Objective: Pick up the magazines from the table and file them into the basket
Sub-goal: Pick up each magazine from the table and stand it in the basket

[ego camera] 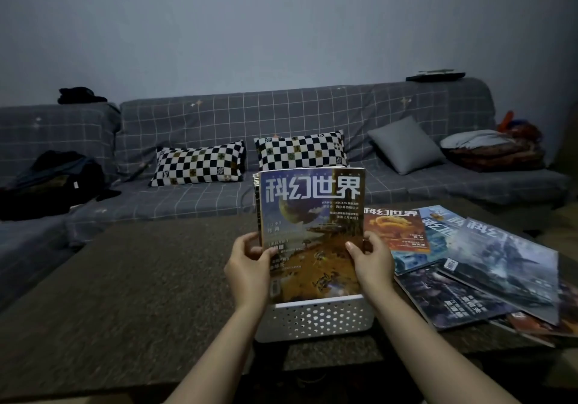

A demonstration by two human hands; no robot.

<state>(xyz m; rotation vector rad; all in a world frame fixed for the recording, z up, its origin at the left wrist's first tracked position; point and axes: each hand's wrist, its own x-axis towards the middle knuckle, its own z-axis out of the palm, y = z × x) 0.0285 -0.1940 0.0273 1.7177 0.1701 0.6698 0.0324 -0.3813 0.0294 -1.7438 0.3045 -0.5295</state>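
Dim room, grey wall, dark speckled tabletop point(140, 294) in the foreground. Upright magazine point(312, 235) stands in the white perforated basket point(316, 319), lower edge inside the basket, cover facing the camera; further page edges show behind its left side. Left hand point(248, 263) grips the magazine's left edge, fingers curled round it. Right hand point(370, 258) grips the right edge, thumb on the cover. Loose magazines point(469, 266) lie fanned and overlapping on the tabletop just right of the basket, well clear of both hands. Behind the tabletop runs a grey grid-pattern sofa point(219, 116) carrying two checkered pillows point(200, 163), a grey cushion point(406, 144), a folded blanket point(494, 150) at right and a dark bag point(53, 181) at left
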